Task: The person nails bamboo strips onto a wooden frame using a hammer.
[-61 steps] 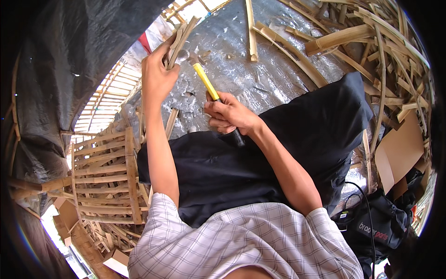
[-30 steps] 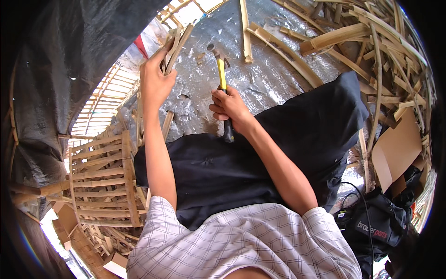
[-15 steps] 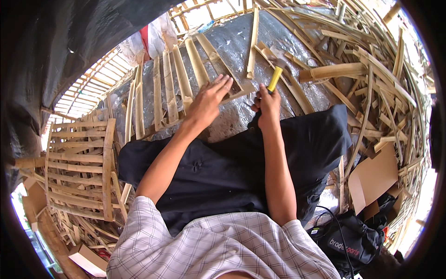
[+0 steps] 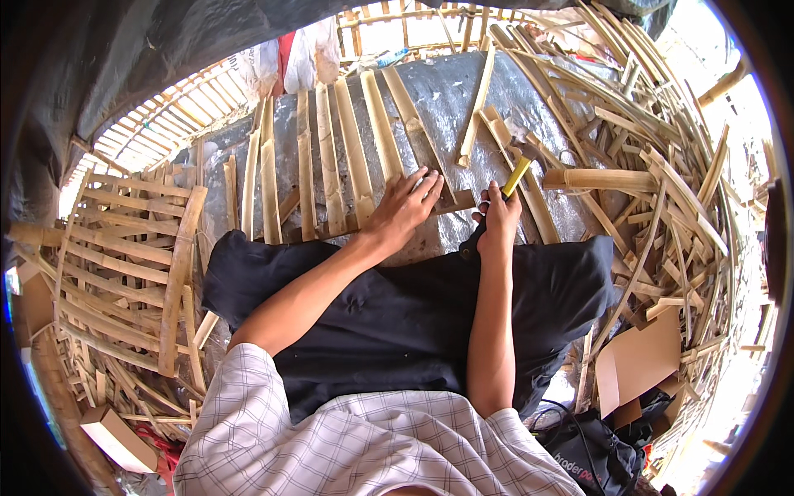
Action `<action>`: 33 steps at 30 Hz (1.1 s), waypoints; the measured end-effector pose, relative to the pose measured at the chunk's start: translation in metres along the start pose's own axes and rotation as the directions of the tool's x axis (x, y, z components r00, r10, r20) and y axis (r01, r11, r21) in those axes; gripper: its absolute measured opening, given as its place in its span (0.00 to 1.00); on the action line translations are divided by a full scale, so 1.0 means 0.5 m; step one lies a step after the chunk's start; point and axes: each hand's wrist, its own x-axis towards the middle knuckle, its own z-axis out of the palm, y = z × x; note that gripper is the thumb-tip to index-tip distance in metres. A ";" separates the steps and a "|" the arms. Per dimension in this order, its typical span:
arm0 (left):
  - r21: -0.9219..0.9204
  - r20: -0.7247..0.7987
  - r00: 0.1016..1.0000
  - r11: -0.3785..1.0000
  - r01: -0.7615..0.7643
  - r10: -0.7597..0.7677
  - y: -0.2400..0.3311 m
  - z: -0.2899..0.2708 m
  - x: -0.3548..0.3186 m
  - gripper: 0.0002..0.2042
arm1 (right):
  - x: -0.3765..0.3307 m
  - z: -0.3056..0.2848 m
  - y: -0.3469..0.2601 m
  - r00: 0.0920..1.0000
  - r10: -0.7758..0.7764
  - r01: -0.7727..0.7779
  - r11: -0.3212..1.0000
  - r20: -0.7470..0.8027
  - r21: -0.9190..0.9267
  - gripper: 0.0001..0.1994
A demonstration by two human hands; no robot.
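Observation:
My right hand [image 4: 499, 221] is wrapped round the handle of a hammer [image 4: 518, 175], yellow toward the top and black below. The hammer's dark head is raised at the far end, above the work. My left hand [image 4: 404, 212] lies with fingers stretched out over the near end of a split bamboo slat [image 4: 413, 124]. Beside it, more bamboo slats [image 4: 353, 157] lie side by side, pointing away from me. Their near ends meet a bamboo crosspiece [image 4: 460, 202] running left to right. What my left palm touches is hidden.
A finished-looking bamboo rack [image 4: 177, 277] leans at the left. Heaped bamboo strips [image 4: 662, 215] fill the right side, with a thick bamboo piece [image 4: 600, 179] poking inward. An open cardboard box [image 4: 641, 364] and a black bag [image 4: 583, 455] sit at lower right. A grey sheet [image 4: 451, 83] spreads underneath.
The view has shifted, so the slats sit lower and further right. My left hand stays at the slat ends, and my right hand still grips the hammer, now tilted further right.

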 end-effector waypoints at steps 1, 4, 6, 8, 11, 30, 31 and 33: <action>-0.005 -0.006 1.000 1.000 0.000 0.000 0.003 -0.006 -0.001 0.38 | 0.001 0.001 0.004 1.000 -0.012 0.012 1.000 0.015 0.005 0.06; 0.031 0.009 1.000 0.999 -0.024 0.024 0.016 -0.019 -0.002 0.38 | 0.006 0.001 0.004 0.998 -0.065 0.065 0.998 0.005 -0.020 0.07; 0.081 0.036 0.999 0.996 -0.042 0.039 0.027 -0.019 -0.005 0.37 | 0.003 0.003 -0.003 0.996 -0.088 0.087 0.992 -0.002 -0.096 0.08; 0.056 0.045 0.998 0.997 -0.047 0.044 0.038 -0.021 -0.002 0.37 | 0.016 -0.003 0.010 0.981 -0.195 0.193 0.970 0.000 -0.151 0.09; 0.140 0.060 0.997 0.988 -0.064 0.057 0.041 -0.026 0.001 0.37 | 0.009 -0.003 0.007 0.991 -0.137 0.135 0.971 0.002 -0.195 0.09; -0.028 0.250 0.191 0.190 0.981 -0.949 -0.561 0.001 -0.209 0.29 | 0.034 -0.009 0.048 0.955 -0.273 0.294 0.848 0.113 -0.442 0.09; -0.056 0.237 0.210 0.202 0.978 -0.949 -0.559 0.011 -0.207 0.27 | 0.036 -0.014 0.051 0.953 -0.277 0.300 0.833 0.120 -0.465 0.09; -0.119 0.198 0.248 0.228 0.966 -0.948 -0.556 0.026 -0.201 0.25 | 0.042 -0.020 0.059 0.950 -0.282 0.312 0.804 0.138 -0.506 0.10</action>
